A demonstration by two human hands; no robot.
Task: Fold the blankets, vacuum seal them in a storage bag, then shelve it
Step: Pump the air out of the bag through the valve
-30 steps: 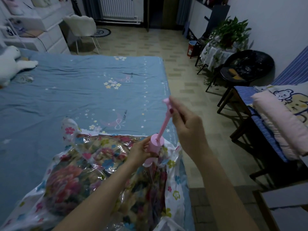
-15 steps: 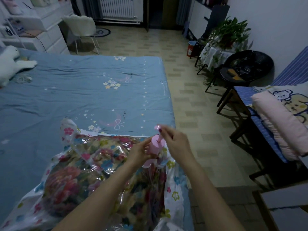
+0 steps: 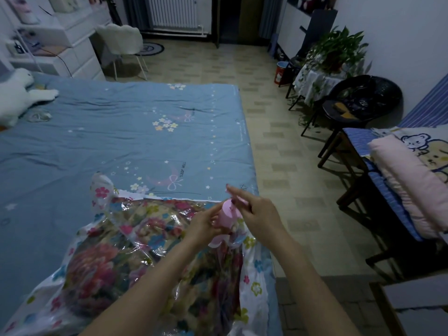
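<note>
1. We see the right hand (image 3: 260,210) low over the pump (image 3: 226,218); a second ago it held the handle high on an extended rod, and half a second ago it was already most of the way down. The plunger is now pushed fully in.
2. We read this as the end of one pumping stroke. Air is being drawn out of the bag (image 3: 126,258), so the sealing step is under way and not finished; the plastic remains loose and wrinkled over its contents.
3. The right hand's fingers pinch the handle at the pump's top, index finger stretched forward. The left hand (image 3: 206,226) is wrapped around the pump's body, steadying it upright on the bag.
4. The bag lies on the bed (image 3: 121,132), at its near right corner, its far edge ragged and raised at the left. Inside it we see a folded floral blanket (image 3: 92,275) filling most of the space.
5. Folded pink bedding (image 3: 409,180) lies well apart on a bench at right, outside any bag.
6. We judge that more strokes are needed before shelving.
</note>
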